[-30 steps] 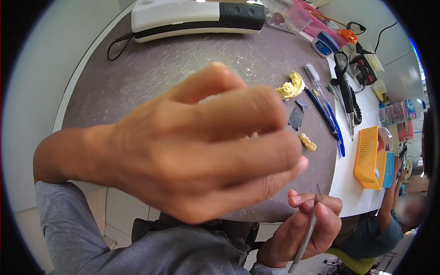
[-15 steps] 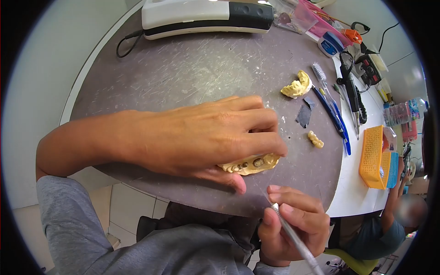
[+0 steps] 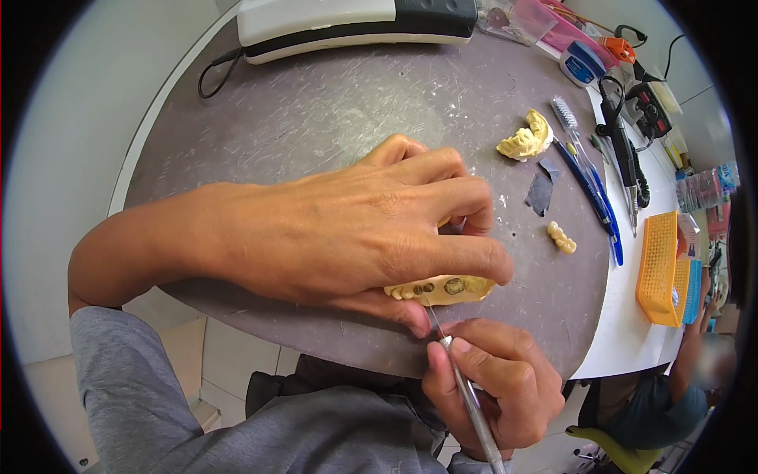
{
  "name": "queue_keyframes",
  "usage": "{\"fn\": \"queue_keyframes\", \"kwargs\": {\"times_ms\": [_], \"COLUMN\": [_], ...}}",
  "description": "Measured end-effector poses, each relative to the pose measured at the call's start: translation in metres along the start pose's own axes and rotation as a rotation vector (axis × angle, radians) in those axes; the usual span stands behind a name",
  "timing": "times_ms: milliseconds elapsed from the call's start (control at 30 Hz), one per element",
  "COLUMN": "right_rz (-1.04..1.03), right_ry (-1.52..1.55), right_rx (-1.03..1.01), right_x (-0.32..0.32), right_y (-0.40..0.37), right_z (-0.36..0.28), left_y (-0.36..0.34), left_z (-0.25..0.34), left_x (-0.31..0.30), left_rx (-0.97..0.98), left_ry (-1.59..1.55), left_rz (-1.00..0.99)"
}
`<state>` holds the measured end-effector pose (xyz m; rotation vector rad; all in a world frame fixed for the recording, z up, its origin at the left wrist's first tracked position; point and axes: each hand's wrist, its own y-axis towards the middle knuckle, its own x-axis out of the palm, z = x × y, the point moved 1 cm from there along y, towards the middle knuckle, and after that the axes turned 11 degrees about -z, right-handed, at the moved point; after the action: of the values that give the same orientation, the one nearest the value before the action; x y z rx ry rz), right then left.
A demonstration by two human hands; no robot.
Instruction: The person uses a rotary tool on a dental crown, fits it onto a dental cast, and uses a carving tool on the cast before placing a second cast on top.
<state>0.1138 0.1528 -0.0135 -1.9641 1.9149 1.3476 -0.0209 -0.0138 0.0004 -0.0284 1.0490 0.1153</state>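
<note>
A yellow dental cast [image 3: 442, 291] with dark marked stumps lies on the grey table under my left hand [image 3: 371, 229], whose fingers wrap round its far side and right end. In my right hand [image 3: 497, 379] is a metal tool [image 3: 476, 412], held like a pen. Its thin tip reaches the near edge of the cast, beside my left thumb; whether it touches cannot be told. To the right lie a small tooth-coloured bridge [image 3: 561, 238], a dark grey sheet piece [image 3: 540, 194] and a second yellow cast [image 3: 527, 137].
At the back of the table [image 3: 316, 103] stands a white and black device [image 3: 355, 24]. Blue pens [image 3: 588, 192], a brush, a black handpiece [image 3: 621, 150], a blue-lidded jar [image 3: 583, 63] and a yellow basket [image 3: 658, 268] are on the right. Another person [image 3: 659, 411] sits at lower right.
My right hand has moved up and left, bringing the tool's tip to the cast. My left fingers have shifted slightly on the cast. The view has moved a little, so the table items appear farther right.
</note>
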Motion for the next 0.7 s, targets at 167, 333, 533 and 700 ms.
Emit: {"fn": "queue_keyframes", "kwargs": {"times_ms": [167, 333, 533, 700], "right_rz": [-0.043, -0.031, -0.023, -0.012], "right_ry": [-0.029, -0.027, -0.026, -0.022], "right_rx": [-0.023, -0.027, -0.001, 0.015], "right_x": [-0.0014, -0.0003, 0.0000, -0.0005], "right_y": [0.0011, 0.0006, 0.0020, 0.0031], "right_z": [0.0009, 0.0018, -0.0003, -0.0002], "left_y": [-0.0003, -0.0006, -0.0002, 0.0000], "left_z": [0.0025, 0.0029, 0.0029, 0.0028], "left_x": [-0.0023, -0.0018, -0.0011, -0.0009], "left_rx": [0.010, 0.007, 0.004, 0.004], "left_ry": [-0.038, -0.018, 0.006, 0.007], "left_rz": [0.023, 0.025, 0.025, 0.020]}}
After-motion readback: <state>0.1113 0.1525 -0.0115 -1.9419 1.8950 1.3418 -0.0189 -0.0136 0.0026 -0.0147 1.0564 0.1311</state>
